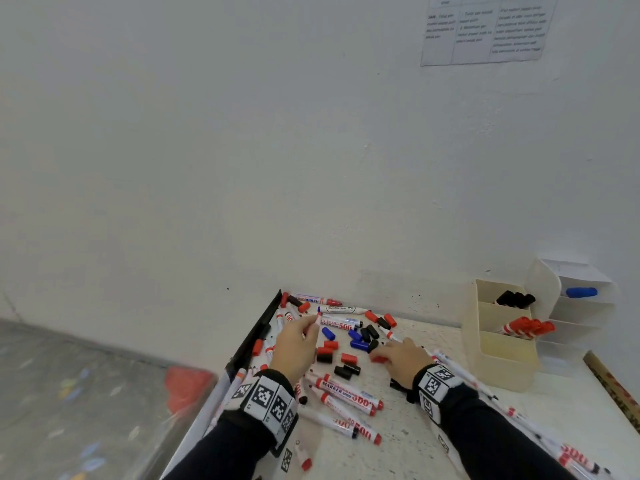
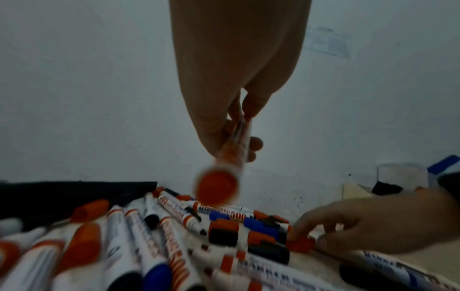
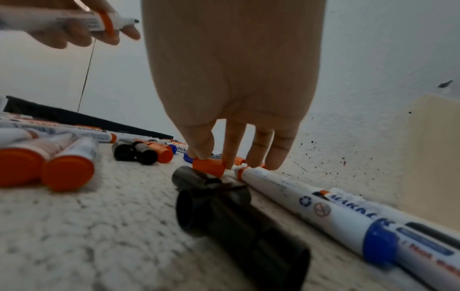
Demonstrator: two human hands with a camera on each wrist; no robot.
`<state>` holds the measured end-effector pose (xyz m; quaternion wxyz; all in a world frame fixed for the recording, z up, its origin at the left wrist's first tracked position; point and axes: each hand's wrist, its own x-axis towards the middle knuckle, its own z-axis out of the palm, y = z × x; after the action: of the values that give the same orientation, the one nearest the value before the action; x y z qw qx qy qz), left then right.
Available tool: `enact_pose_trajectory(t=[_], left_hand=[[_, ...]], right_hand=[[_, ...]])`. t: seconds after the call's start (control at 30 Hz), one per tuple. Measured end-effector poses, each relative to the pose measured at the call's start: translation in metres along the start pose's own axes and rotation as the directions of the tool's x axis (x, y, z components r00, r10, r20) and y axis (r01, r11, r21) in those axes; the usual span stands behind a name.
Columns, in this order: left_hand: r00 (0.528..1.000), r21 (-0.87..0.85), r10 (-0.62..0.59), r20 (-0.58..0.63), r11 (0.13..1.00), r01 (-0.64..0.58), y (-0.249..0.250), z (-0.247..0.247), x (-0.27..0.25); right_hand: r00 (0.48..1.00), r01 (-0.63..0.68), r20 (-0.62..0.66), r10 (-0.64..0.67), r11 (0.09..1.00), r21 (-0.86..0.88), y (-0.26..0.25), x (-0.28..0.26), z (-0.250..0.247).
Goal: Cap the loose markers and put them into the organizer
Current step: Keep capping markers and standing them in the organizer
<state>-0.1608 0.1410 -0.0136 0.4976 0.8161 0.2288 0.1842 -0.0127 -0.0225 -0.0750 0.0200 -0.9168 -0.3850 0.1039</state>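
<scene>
**Markers partly sorted, many still loose**

White wall backs a pale speckled table [image 1: 433,441]. From the head view, capped red and black markers already stand in the cream organizer [image 1: 498,344] at right, and a blue one lies in the white rack behind it. Dozens of markers and loose caps [image 1: 349,348] still litter the table, so most of the work looks left. The left hand [image 1: 298,344] holds a red marker [image 1: 313,322] above the pile.

Left wrist view: the fingers curl round that marker [image 2: 232,149], its red end toward the camera.

Right wrist view: the right hand [image 3: 234,88] pinches a red cap [image 3: 208,166] on the table between thumb and forefinger.
</scene>
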Motion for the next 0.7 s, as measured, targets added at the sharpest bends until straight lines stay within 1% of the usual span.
enact_pose_trajectory(t=[0.07, 0.13, 0.2, 0.3, 0.37, 0.4, 0.43, 0.5, 0.57, 0.63, 0.7], left_hand=[[0.997, 0.053, -0.027, 0.068, 0.998, 0.024, -0.008, 0.003, -0.006], [0.983, 0.089, -0.077, 0.166, 0.994, 0.063, -0.013, 0.007, -0.011], [0.973, 0.183, -0.083, 0.214, 0.982, 0.043, -0.016, 0.01, -0.015], [0.975, 0.245, -0.034, 0.221, 0.969, -0.022, -0.017, 0.013, -0.023], [0.975, 0.233, -0.008, 0.223, 0.971, -0.045, -0.019, 0.016, -0.026], [0.975, 0.239, 0.0, 0.222, 0.97, -0.054, -0.02, 0.018, -0.028], [0.975, 0.246, 0.004, 0.221, 0.968, -0.059, -0.02, 0.019, -0.029], [0.976, 0.246, 0.015, 0.22, 0.967, -0.07, -0.021, 0.023, -0.031], [0.975, 0.239, 0.025, 0.221, 0.968, -0.079, -0.019, 0.025, -0.035], [0.974, 0.223, 0.043, 0.224, 0.97, -0.094, -0.017, 0.027, -0.039], [0.97, 0.224, 0.035, 0.239, 0.97, -0.09, -0.017, 0.028, -0.042]], right_hand=[[1.0, 0.017, 0.013, -0.016, 0.999, -0.039, 0.002, 0.001, 0.002], [0.999, 0.034, 0.022, -0.032, 0.996, -0.085, 0.002, 0.0, 0.003], [0.999, 0.023, -0.027, -0.025, 0.998, -0.06, 0.0, -0.003, 0.001], [0.98, 0.011, -0.198, 0.008, 0.995, 0.096, -0.003, -0.01, -0.008], [0.954, 0.052, -0.298, 0.02, 0.971, 0.233, -0.007, -0.016, -0.018], [0.948, 0.086, -0.316, 0.019, 0.945, 0.317, -0.01, -0.019, -0.024], [0.952, 0.117, -0.306, 0.01, 0.912, 0.393, -0.014, -0.022, -0.028], [0.972, 0.144, -0.234, -0.031, 0.863, 0.485, -0.021, -0.028, -0.035], [0.979, 0.16, -0.193, -0.07, 0.848, 0.506, -0.026, -0.032, -0.037], [0.977, 0.182, -0.188, -0.097, 0.838, 0.515, -0.029, -0.037, -0.038], [0.975, 0.196, -0.194, -0.108, 0.829, 0.524, -0.03, -0.042, -0.038]])
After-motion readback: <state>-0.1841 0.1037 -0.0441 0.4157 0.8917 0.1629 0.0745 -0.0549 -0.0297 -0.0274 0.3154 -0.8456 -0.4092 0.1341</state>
